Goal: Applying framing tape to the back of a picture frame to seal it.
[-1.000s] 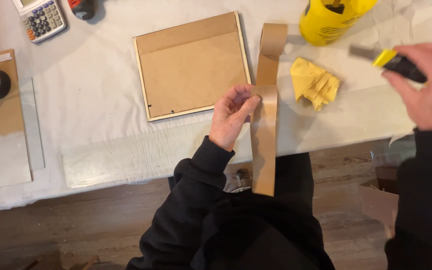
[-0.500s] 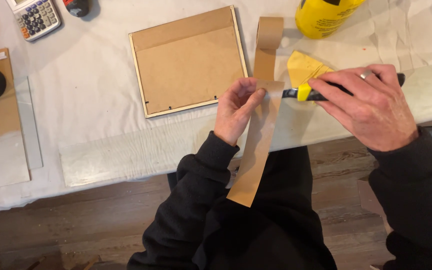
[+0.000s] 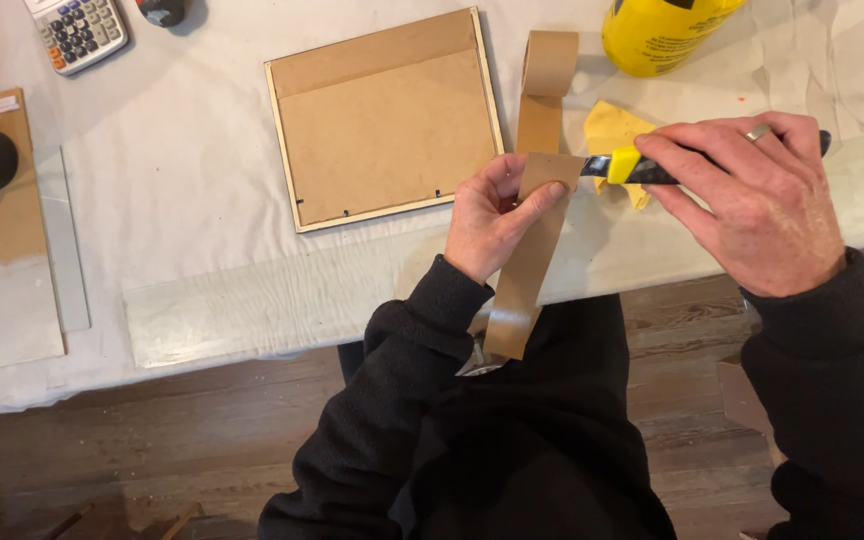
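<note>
Left hand (image 3: 497, 215) on tape strip (image 3: 527, 260), knife (image 3: 632, 166) alongside

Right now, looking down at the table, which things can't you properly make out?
Head view only:
- Yellow-and-black utility knife: the handle is hidden under the right hand, the blade tip behind the brown paper tape strip pinched by the left hand.
- Yellow plastic bottle: cut off by the top edge.
- Grey calculator: cut off by the top edge, keys too small to read.
</note>
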